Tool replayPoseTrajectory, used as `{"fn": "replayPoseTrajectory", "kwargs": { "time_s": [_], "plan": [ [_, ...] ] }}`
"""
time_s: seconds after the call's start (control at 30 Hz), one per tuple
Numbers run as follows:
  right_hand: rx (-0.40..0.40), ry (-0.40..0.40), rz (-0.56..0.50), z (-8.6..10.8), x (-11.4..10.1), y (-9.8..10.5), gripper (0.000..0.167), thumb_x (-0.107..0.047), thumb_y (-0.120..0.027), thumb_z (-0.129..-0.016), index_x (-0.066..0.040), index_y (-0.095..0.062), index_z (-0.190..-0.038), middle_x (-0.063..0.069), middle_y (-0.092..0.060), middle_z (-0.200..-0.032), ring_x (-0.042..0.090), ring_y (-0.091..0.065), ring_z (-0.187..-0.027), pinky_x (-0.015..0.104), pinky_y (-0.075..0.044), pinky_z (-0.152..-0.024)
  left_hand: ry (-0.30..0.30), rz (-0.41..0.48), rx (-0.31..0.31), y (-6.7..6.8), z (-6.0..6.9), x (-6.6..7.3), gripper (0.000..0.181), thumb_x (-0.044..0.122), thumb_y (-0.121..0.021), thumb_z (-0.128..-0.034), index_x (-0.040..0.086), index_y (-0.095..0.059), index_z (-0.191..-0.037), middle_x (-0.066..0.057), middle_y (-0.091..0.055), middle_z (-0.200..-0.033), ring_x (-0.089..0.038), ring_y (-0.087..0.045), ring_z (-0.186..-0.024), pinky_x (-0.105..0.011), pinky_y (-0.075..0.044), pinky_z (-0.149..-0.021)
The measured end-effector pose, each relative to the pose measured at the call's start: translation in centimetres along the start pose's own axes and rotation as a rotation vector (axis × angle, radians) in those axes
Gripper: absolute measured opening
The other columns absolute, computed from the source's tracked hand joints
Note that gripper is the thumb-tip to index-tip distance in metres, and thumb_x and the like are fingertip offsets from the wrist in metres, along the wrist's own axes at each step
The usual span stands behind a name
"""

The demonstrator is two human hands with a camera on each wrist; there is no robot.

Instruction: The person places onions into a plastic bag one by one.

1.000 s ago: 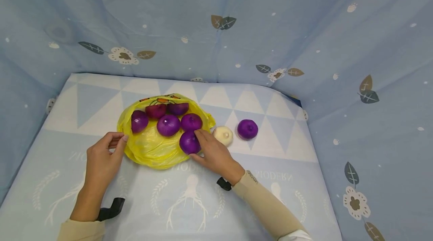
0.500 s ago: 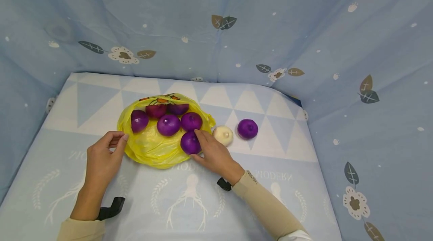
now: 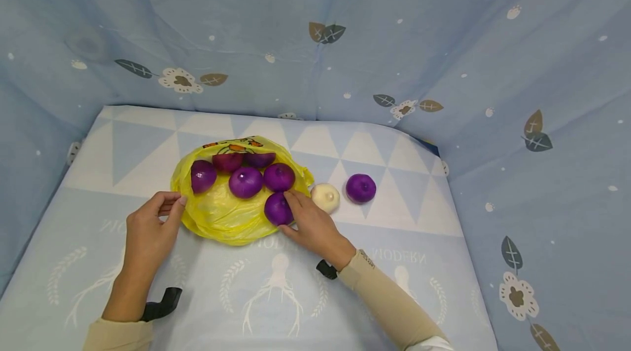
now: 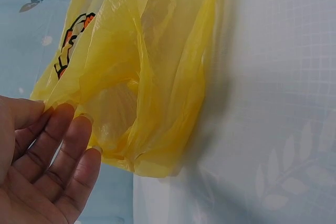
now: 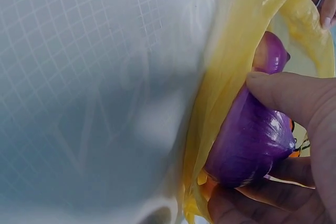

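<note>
My right hand [image 3: 315, 224] holds a purple onion [image 3: 277, 209] between thumb and parted fingers, just inside the yellow plastic bag [image 3: 224, 225] at its near-right rim; my left hand [image 3: 154, 230] pinches the left rim. Toward the tabletop's [image 3: 207, 307] right edge lie a white onion [image 3: 323, 196] and a loose purple onion [image 3: 361, 188].

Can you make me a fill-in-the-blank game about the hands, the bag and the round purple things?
1. The left hand pinches the edge of the bag, which is coloured ____.
2. The right hand holds an onion that is coloured ____.
3. On the table, a pale bulb lies ____ the bag and a loose onion.

Missing words: yellow; purple; between.
</note>
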State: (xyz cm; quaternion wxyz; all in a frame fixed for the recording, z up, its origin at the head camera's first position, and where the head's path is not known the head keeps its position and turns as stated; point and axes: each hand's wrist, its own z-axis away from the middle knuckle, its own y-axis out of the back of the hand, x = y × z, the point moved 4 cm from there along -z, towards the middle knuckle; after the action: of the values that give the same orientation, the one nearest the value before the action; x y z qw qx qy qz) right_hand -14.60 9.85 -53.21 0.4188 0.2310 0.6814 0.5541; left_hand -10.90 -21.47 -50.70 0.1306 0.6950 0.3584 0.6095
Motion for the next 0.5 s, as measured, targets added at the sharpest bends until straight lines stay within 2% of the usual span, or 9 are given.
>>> {"fn": "replayPoseTrajectory", "kwargs": {
  "time_s": [0.5],
  "plan": [
    [-0.017,-0.022,0.010,-0.01,0.33,-0.55,0.078,-0.035,-0.077,-0.096,-0.003,-0.041,-0.157,0.017,-0.045,-0.158,0.028,-0.045,-0.145,0.038,-0.045,-0.111,-0.006,-0.001,-0.001,-0.07,0.12,-0.08,0.020,0.015,-0.069,-0.1026,-0.002,-0.071,-0.113,-0.018,-0.075,-0.102,-0.033,-0.070,-0.090,-0.009,-0.040,-0.071]
  ]
}}
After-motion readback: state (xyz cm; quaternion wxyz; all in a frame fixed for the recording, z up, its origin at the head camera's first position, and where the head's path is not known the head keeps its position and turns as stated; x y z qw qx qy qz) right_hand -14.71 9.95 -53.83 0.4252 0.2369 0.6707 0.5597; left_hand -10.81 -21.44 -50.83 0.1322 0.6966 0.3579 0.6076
